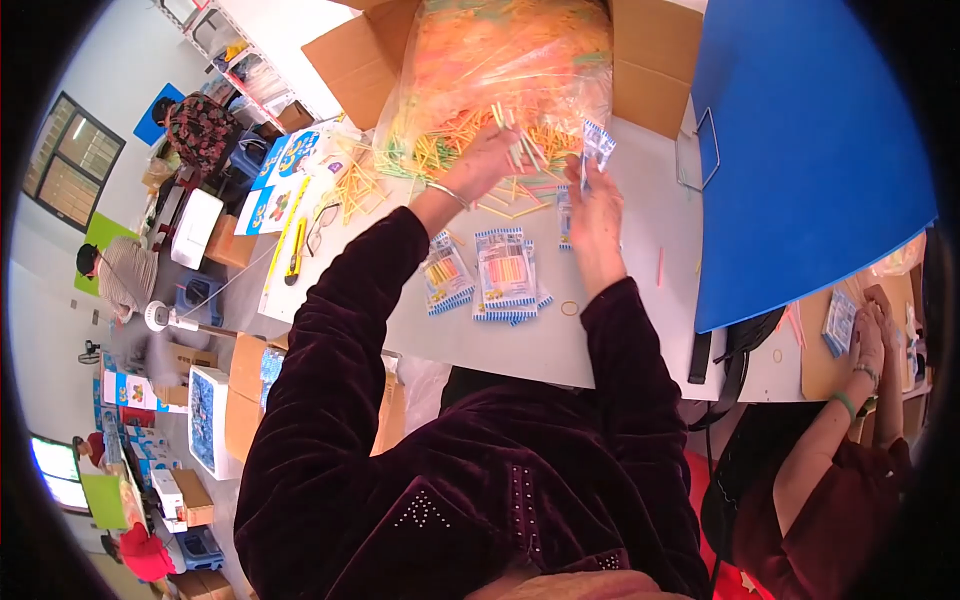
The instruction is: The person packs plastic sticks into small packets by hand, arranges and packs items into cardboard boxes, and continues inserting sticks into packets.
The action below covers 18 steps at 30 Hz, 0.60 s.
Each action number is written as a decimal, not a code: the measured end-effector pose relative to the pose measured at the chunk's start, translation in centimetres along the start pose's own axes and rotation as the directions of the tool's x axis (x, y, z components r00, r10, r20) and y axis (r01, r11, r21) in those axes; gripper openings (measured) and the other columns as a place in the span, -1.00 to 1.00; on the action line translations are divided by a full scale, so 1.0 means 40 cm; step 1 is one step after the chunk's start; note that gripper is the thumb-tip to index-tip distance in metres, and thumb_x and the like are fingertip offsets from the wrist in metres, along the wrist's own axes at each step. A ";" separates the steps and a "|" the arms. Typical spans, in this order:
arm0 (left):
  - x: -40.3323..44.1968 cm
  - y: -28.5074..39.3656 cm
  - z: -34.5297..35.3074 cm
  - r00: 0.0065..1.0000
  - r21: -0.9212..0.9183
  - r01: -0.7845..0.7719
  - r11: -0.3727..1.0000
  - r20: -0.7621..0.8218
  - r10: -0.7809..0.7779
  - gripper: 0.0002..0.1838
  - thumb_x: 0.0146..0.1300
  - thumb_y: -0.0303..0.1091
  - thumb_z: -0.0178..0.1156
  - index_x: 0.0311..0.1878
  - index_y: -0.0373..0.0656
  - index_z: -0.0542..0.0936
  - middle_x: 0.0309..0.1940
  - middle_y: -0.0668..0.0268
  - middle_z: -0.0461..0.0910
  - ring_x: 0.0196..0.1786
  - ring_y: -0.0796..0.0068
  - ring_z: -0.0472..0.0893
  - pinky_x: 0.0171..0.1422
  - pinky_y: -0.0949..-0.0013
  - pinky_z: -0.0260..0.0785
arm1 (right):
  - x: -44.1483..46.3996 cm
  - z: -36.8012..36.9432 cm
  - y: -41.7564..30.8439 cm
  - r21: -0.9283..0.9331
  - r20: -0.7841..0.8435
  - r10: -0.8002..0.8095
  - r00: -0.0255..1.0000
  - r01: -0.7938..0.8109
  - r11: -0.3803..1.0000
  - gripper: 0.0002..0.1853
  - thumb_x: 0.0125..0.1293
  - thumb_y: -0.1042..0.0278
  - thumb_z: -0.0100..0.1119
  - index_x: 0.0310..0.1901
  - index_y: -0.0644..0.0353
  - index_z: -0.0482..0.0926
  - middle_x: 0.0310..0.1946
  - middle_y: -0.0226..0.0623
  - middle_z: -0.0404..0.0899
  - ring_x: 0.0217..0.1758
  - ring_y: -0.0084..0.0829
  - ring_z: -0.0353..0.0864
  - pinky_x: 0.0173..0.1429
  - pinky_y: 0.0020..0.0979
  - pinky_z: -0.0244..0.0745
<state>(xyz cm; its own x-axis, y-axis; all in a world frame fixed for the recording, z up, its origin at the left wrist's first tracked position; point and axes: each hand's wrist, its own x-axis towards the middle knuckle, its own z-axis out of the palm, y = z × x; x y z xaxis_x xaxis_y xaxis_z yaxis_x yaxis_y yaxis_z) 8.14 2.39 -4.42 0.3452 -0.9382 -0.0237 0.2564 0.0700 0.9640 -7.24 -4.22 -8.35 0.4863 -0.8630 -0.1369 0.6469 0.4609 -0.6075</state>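
Note:
My left hand is closed around a few pale yellow and green thin sticks, in front of a loose heap of coloured sticks. The heap spills from a clear plastic bag. Between the fingers of my right hand is a blue-and-white packet, held upright; whether it contains sticks I cannot tell. Below that hand lies another packet, partly covered. Nearer to me are a stack of filled packets, pink and orange sticks showing through, and a smaller overlapping pile.
A cardboard box surrounds the bag. To the left lie a yellow utility knife and glasses. A rubber band is near the table edge. A blue panel borders the right; beyond it show a co-worker's hands.

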 end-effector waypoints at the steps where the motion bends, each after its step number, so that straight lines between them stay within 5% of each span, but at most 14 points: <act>1: -0.001 -0.014 0.027 1.000 -0.002 0.003 1.000 0.005 -0.003 -0.79 0.38 -0.30 -0.08 -0.15 -0.27 0.41 -0.25 0.13 0.53 -0.17 0.25 0.59 -0.01 0.22 0.48 | 0.002 0.009 0.011 -0.001 -0.005 -0.003 1.000 0.003 1.000 -0.80 0.32 0.27 0.05 -0.13 0.20 0.48 -0.28 -0.31 0.60 -0.20 -0.43 0.54 -0.02 -0.30 0.37; 3: -0.007 -0.042 0.087 0.996 -0.173 0.038 0.984 -0.078 -0.052 -0.76 0.39 -0.32 -0.14 -0.13 -0.34 0.39 -0.22 0.06 0.53 -0.15 0.19 0.59 -0.01 0.20 0.48 | 0.014 0.017 0.038 0.253 0.072 0.107 0.992 -0.122 0.960 -0.81 0.34 0.26 0.04 -0.19 0.21 0.44 -0.37 -0.32 0.55 -0.33 -0.47 0.53 -0.17 -0.37 0.43; 8: -0.029 -0.075 0.129 0.995 -0.410 0.027 0.912 -0.075 -0.064 -0.79 0.32 -0.38 -0.05 -0.08 -0.31 0.39 -0.10 0.10 0.51 -0.05 0.28 0.53 0.12 0.25 0.39 | 0.075 0.006 0.098 0.285 -0.030 0.078 0.996 -0.067 0.956 -0.85 0.37 0.30 -0.04 -0.21 0.19 0.42 -0.40 -0.32 0.50 -0.34 -0.44 0.50 -0.17 -0.38 0.45; 10: -0.022 -0.092 0.134 0.994 -0.427 0.007 0.904 -0.092 -0.051 -0.78 0.30 -0.39 -0.04 -0.07 -0.32 0.39 -0.09 0.10 0.51 -0.03 0.29 0.52 0.13 0.26 0.38 | 0.070 0.027 0.097 0.292 -0.129 0.061 0.990 -0.021 0.956 -0.86 0.37 0.31 -0.05 -0.21 0.18 0.42 -0.35 -0.31 0.50 -0.31 -0.44 0.51 -0.16 -0.41 0.46; 18: -0.031 -0.104 0.162 0.974 -0.352 -0.124 0.928 -0.224 0.045 -0.72 0.28 -0.42 0.00 0.00 -0.38 0.37 -0.08 0.11 0.49 0.01 0.31 0.50 0.19 0.25 0.35 | 0.039 0.052 0.087 0.316 -0.101 0.007 0.995 0.026 0.948 -0.86 0.35 0.32 0.00 -0.21 0.21 0.44 -0.29 -0.33 0.51 -0.20 -0.48 0.50 -0.09 -0.43 0.44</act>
<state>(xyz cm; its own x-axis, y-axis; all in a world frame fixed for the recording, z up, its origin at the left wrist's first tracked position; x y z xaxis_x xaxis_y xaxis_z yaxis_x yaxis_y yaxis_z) 0.81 1.06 -6.70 0.5496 -0.8345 -0.0385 0.5125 0.3004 0.8045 -3.01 -3.51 -9.06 0.4290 -0.8764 -0.2191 0.8118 0.4804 -0.3320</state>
